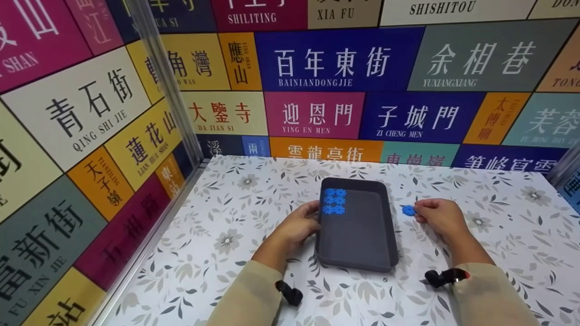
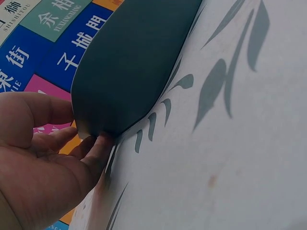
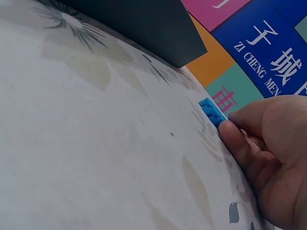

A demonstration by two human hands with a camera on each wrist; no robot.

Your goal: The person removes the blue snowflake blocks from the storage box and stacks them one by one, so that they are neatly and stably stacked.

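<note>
A dark grey tray [image 1: 358, 235] lies lengthwise between the hands. Several blue flower-shaped pieces [image 1: 334, 209] sit side by side in its upper left corner. My left hand [image 1: 297, 225] rests against the tray's left outer wall; in the left wrist view its fingers [image 2: 98, 151] touch the tray [image 2: 134, 57] near a corner. Right of the tray, my right hand [image 1: 442, 217] pinches a blue flower-shaped piece [image 1: 408, 210] between thumb and fingertips. In the right wrist view that piece [image 3: 211, 111] is close to the tabletop, with notched edges; the hand [image 3: 273, 158] hides part of it.
The table [image 1: 235, 271] has a white cover printed with grey leaves and flowers. Behind it stands a wall [image 1: 340, 59] of coloured panels with street names, and a similar panel wall [image 1: 86, 136] borders the left side. Black wrist straps [image 1: 442, 277] are on the sleeves.
</note>
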